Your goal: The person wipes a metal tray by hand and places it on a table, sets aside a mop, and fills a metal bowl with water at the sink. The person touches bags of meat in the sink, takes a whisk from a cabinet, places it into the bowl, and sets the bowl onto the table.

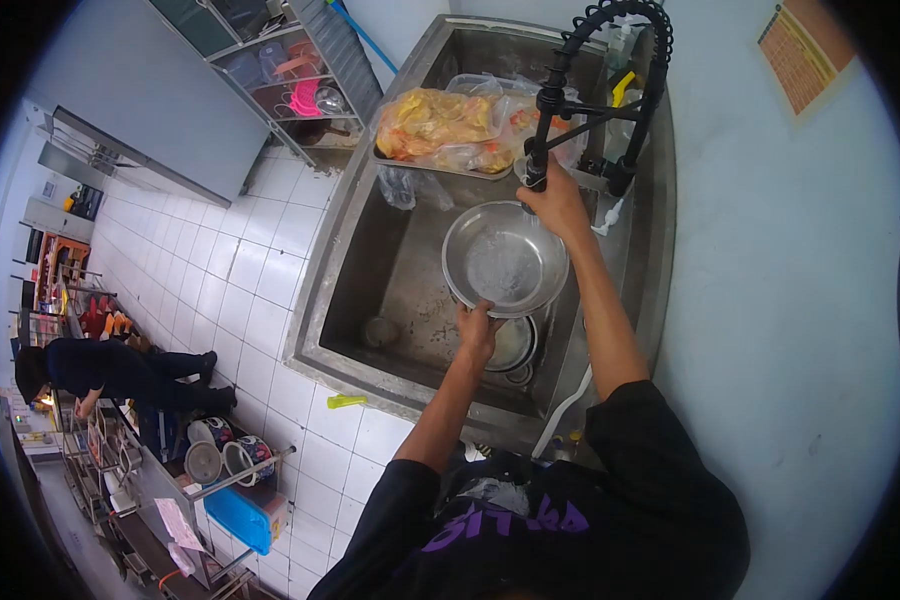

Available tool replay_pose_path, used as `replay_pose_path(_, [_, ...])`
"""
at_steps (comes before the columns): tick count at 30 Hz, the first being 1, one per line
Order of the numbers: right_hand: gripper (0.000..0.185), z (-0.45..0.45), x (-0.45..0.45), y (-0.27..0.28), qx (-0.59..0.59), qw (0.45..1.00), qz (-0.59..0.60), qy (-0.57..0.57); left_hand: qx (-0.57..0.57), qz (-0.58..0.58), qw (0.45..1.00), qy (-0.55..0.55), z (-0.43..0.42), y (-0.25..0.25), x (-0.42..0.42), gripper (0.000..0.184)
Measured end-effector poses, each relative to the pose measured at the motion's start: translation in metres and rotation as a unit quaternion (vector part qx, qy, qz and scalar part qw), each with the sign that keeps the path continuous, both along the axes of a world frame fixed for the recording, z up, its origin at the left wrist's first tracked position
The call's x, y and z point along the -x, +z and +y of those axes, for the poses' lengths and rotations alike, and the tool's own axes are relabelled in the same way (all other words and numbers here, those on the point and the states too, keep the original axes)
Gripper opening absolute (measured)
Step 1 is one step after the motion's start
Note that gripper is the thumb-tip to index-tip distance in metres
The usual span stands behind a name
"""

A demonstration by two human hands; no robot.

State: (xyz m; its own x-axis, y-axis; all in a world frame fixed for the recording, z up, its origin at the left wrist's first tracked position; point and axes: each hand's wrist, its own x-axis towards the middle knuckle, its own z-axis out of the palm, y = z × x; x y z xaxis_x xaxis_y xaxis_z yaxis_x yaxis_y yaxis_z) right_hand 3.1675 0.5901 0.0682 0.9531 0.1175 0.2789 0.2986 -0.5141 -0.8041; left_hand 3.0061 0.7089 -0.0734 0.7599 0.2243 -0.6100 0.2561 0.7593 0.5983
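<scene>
My left hand (pixel 477 335) grips the near rim of a round metal bowl (pixel 505 258), tilted over the sink basin (pixel 410 275). Whitish liquid or residue shows at the bowl's bottom. My right hand (pixel 558 205) is closed around the spray head (pixel 536 170) of the black spring faucet (pixel 660 60), just above the bowl's far right edge. Beneath the bowl, partly hidden, another round metal container (pixel 513 345) stands in the basin. Beyond the bowl, plastic bags of yellow-orange food (pixel 435 125) lie on a metal tray across the sink.
A wall (pixel 790 300) runs along the right. At the left, a person in dark clothes (pixel 120 375) bends by a metal rack. Shelves (pixel 290 75) stand at the upper left. A green object (pixel 346 401) lies on the tiled floor beside the sink. Bottles stand behind the faucet.
</scene>
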Motion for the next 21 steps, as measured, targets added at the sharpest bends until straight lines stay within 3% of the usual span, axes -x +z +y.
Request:
replay_pose_path(14, [0.045,0.011,0.002,-0.014,-0.044,0.997,0.064,-0.004,0.004,0.007,1.0,-0.003,-0.001,0.004,-0.002,0.055])
replay_pose_path(16, [0.046,0.006,0.005,-0.009,-0.008,1.0,0.023,-0.013,-0.008,-0.002,1.0,-0.007,0.001,0.003,-0.001,0.055])
replay_pose_path(21, [0.053,-0.002,0.009,0.011,0.015,0.999,0.046,-0.001,-0.005,-0.001,1.0,-0.017,0.004,0.007,-0.003,0.055])
